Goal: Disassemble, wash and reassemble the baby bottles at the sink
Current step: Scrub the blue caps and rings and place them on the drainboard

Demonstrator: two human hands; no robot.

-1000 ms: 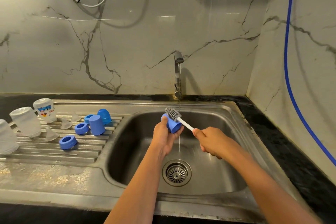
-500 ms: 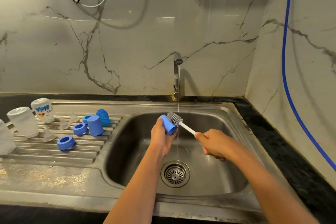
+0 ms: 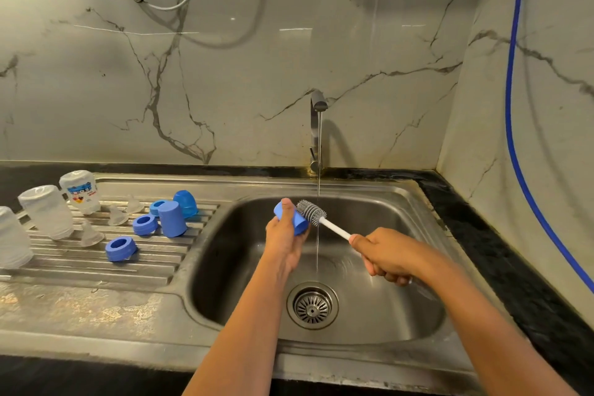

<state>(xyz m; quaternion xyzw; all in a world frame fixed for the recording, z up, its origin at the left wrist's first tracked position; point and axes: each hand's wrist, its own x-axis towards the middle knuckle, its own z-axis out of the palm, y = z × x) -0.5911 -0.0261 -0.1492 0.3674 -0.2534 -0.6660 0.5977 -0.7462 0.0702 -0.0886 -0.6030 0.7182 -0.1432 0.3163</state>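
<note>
The left hand [image 3: 284, 236] curls around the blue cap [image 3: 291, 217] above the sink [image 3: 401, 194]; the cap now lies more sideways than a second ago; the brush [image 3: 311, 211] has slid to its right end, under the water stream [image 3: 318, 170], so I think the scrubbing moves to the opening; the right hand [image 3: 384, 254] grips the handle in a fist.

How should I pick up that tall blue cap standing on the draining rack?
I'd grip the tall blue cap round its smooth sides, coming from above. It stands upright with its closed end up, so there is no rim to hook, and a blue ring and a tipped cap crowd its left and back.
</note>
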